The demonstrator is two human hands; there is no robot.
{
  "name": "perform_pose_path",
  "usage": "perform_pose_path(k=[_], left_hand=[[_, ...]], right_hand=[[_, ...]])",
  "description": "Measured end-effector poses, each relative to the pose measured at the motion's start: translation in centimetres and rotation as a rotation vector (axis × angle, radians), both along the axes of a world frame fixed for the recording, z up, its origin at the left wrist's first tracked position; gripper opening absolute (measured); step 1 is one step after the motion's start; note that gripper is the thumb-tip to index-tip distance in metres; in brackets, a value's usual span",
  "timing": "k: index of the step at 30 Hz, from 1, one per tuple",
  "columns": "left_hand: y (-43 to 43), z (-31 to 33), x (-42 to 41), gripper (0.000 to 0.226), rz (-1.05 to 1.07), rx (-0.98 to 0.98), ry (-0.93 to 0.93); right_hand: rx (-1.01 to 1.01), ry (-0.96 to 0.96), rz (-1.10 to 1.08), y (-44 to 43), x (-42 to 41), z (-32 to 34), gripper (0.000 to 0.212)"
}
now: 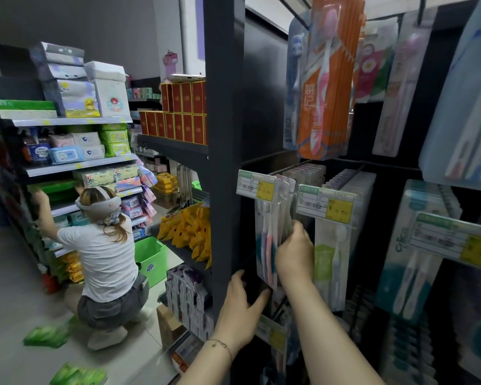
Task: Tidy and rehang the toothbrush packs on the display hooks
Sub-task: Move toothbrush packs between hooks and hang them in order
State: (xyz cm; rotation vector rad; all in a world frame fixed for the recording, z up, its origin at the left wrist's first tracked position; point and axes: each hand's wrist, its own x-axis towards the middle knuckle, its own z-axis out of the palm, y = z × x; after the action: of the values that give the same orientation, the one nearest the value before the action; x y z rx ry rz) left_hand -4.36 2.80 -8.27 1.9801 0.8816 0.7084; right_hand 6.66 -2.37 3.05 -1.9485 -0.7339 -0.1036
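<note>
Landmark: price tag (pixel 257 186) at the tip of the hook (pixel 286 168).
Goods: toothbrush packs (pixel 267 245) hanging in an uneven bunch just below the price tag.
Upper grip: right hand (pixel 293 255), below the price tag, pinching the right edge of the bunch.
Lower contact: left hand (pixel 243 297), further below the price tag, at the bunch's bottom corner; grasping or merely touching, cannot tell.
Risk: front packs probably sliding off past the price tag under an outward pull; tag possibly knocked askew.
</note>
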Motion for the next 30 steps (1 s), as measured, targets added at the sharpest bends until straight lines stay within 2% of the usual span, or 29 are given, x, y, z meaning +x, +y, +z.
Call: perform_pose_path(k=[5, 10, 13, 17, 26, 30], left_hand=[[-0.4, 0.0, -0.3, 0.067, 0.004, 0.001, -0.050], [-1.5, 0.5, 0.1, 0.021, 0.109, 0.047, -0.225], [-2.1, 0.9, 0.2, 0.010, 0.137, 0.003, -0.329], [-2.4, 0.7, 0.7, 0.004, 0.115, -0.035, -0.382], [-4.2, 1.2, 1.5, 0.006, 0.086, -0.110, -0.427], [-5.0, 1.7, 1.9, 0.010, 0.084, -0.117, -0.450]], right_hand=[[-0.152, -0.082, -0.057, -1.1, -1.3, -1.1, 0.035], [-0.291, -0.187, -0.106, -2.3, -3.2, -1.6, 0.046], [-0.332, -0.209, -0.114, -3.2, -3.8, -2.0, 0.048], [-0.366, -0.225, -0.091, -4.4, -4.8, -2.8, 0.060], [-0.369, -0.312, -0.163, -8.4, -5.3, -2.9, 0.022], [-0.305, -0.328, -0.141, -10.7, -4.8, -3.0, 0.028]])
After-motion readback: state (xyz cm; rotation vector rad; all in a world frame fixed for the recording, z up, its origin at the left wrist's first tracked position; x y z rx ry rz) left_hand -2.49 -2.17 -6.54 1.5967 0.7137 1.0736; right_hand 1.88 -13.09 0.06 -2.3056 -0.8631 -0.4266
